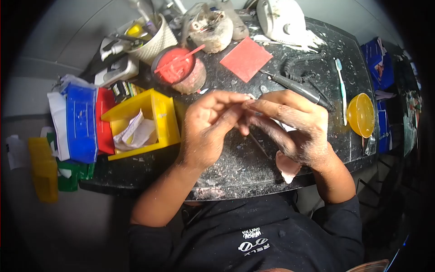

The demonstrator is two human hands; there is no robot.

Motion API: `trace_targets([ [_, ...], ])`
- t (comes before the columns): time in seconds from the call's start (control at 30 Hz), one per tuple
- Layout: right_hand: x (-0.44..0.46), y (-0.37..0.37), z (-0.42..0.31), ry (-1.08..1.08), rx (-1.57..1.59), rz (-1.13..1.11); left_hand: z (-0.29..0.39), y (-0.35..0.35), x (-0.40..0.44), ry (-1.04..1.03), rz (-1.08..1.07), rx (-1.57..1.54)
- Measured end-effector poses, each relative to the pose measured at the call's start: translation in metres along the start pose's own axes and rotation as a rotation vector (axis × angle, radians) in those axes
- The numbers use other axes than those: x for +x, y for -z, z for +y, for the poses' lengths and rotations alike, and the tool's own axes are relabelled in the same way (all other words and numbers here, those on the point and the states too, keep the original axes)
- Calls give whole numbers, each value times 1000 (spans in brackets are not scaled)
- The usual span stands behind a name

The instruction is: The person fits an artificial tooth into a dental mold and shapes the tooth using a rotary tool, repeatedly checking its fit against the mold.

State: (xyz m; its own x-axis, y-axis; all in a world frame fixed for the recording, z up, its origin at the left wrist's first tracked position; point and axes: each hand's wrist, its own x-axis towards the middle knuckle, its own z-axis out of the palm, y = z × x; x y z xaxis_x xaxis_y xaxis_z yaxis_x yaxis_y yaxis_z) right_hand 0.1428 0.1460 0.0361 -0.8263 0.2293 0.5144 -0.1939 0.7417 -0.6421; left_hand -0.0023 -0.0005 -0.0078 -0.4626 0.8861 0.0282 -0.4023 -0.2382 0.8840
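Observation:
Over the middle of the dusty black table, my left hand (205,129) and my right hand (297,120) meet at their fingertips. Both are closed in a pinch around something small. A whitish bit shows at the top of the fingertips, but the fingers hide most of it and its kind is unclear. White dust coats my right fingers. Below my right hand, near the front edge, lies a pink and white cast-like piece (288,167). A thin rod-like tool (260,144) rests on the table between my forearms.
Behind the hands are a pink square sheet (246,59), a corded handpiece (297,88) and a jar of pink strips (192,79). A yellow bin (167,119) with paper stands left. To the right lie a toothbrush (341,88) and a yellow bowl (361,115).

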Motion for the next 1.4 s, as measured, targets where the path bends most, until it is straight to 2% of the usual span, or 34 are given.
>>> trace_targets([
  [0.1, -7, -12, 4, -86, -57, -18, -8, 2, 3, 20, 4, 78],
  [0.23, 0, -14, 1, -77, -59, -31, -8, 4, 6, 29, -26, 94],
  [0.3, 0, -15, 0, -250, 90, -7, -5, 5, 8, -1, -30, 109],
  [0.37, 3, -12, 0, -253, 73, -66, -7, 4, 6, -13, -29, 102],
  [0.43, -2, -17, 4, -542, 317, -63, -8, 7, 7, -48, -63, 183],
  [0.47, -4, -18, 7, -606, 474, -71, -8, 8, 7, -34, -82, 191],
  [0.57, -4, -17, 11, -688, 627, -109, -16, 12, 5, -71, -136, 127],
  [0.67, -5, -16, 14, -682, 641, -96, -13, 10, 5, -47, -123, 89],
  [0.7, -4, -14, 14, -687, 633, -87, -10, 6, 5, -78, -64, 125],
  [0.77, -1, -7, 13, -636, 680, -30, -4, 11, 7, -201, -60, 411],
  [0.8, 0, -5, 14, -633, 705, -8, 4, 15, 4, -223, -42, 663],
  [0.83, 1, -3, 15, -634, 706, 2, 8, 15, 6, -221, -51, 665],
  [0.9, 1, -1, 17, -681, 748, 15, 15, 16, 6, -420, -126, 1220],
  [0.93, 1, 0, 17, -683, 747, -3, 19, 13, 3, -315, -151, 1257],
  [1.1, -1, 2, 27, -672, 641, 31, 17, 8, 0, -292, -167, 1425],
  [1.17, -1, 2, 27, -649, 600, 51, 17, 6, 0, -311, -73, 1469],
  [1.3, 0, 4, 27, -676, 527, 23, 15, 12, 3, -234, -109, 1451],
  [1.4, 0, 4, 29, -710, 497, 19, 11, 12, 2, -264, -98, 1430],
])
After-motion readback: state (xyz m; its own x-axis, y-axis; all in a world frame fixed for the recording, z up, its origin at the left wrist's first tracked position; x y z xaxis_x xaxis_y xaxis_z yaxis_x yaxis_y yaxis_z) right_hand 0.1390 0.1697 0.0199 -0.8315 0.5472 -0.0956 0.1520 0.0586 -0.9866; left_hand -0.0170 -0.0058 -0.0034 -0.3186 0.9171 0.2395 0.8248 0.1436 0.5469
